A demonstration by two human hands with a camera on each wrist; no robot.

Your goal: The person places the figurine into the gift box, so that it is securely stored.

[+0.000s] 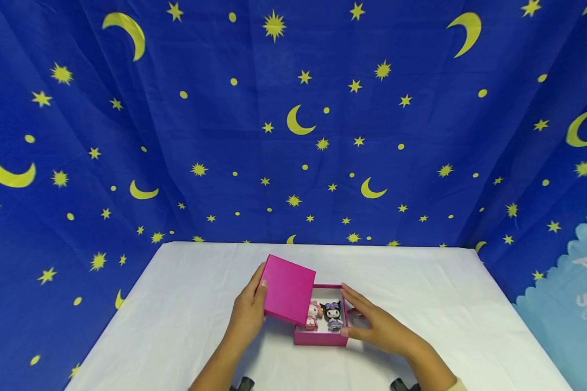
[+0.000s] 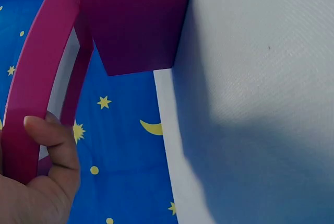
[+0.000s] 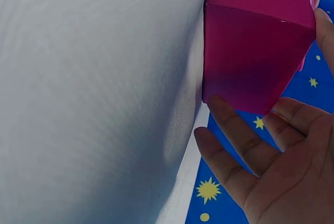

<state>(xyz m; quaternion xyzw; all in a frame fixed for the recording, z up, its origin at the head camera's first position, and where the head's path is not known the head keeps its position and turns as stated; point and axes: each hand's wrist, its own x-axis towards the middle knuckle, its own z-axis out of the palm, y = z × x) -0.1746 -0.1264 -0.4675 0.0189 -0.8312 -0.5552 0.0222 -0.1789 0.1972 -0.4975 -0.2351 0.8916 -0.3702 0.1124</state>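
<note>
My left hand (image 1: 248, 309) grips the left edge of a magenta box lid (image 1: 289, 290), thumb on one side and fingers on the other. The lid is tilted over the left part of a matching box (image 1: 320, 340) on the table. Inside the white-lined box are a pink-and-white figurine (image 1: 312, 317), partly covered by the lid, and a black-and-purple figurine (image 1: 333, 316). At the box's right side is my right hand (image 1: 383, 328), thumb by the near corner and forefinger by the far one. Its fingers (image 3: 245, 143) look mostly straight in the right wrist view.
A white cloth covers the table (image 1: 200, 282). Behind and beside it hangs a blue curtain (image 1: 254, 152) with yellow moons and stars. Light blue fabric (image 1: 567, 309) with white lettering shows at the right. Two dark objects poke in at the bottom edge.
</note>
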